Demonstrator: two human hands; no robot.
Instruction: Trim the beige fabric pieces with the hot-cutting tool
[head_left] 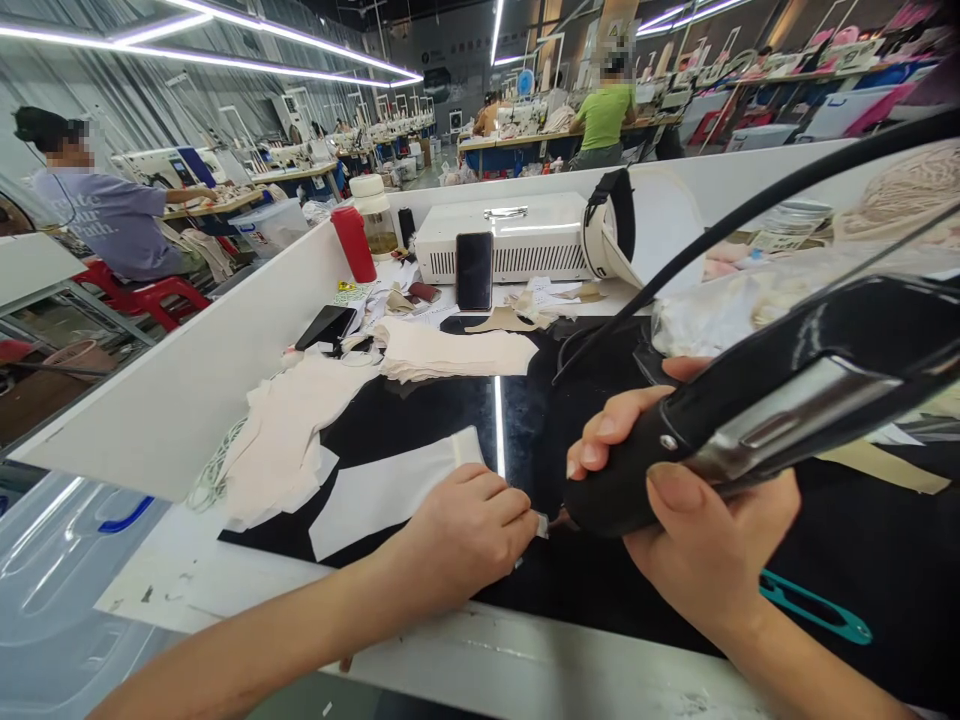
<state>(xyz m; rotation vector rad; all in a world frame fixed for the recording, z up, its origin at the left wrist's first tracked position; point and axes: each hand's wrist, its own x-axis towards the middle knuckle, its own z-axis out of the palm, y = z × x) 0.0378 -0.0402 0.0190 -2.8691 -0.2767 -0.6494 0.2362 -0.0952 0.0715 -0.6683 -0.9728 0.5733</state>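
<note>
My right hand (705, 530) is wrapped around a black handheld tool (795, 390) with a silver lever along its side, raised over the black work surface. A white cut fabric piece (390, 490) lies flat, its far end beside my left hand (472, 530). The left fingers are curled and pinched together. A small pale bit (541, 524) shows at their tips, too little to name. Partly behind my right wrist lies a teal slotted tool (817, 608). Pale pink fabric pieces sit in one pile (277, 430) at the left and another stack (457, 352) farther back.
A black cable (750, 210) arcs across the right side. At the back stand a white vented box (510, 240), an upright phone (475, 272), a red tumbler (354, 245) and a jar (375, 215). White partitions (187, 360) edge the table. Plastic bags (705, 315) lie right. Other people sit beyond.
</note>
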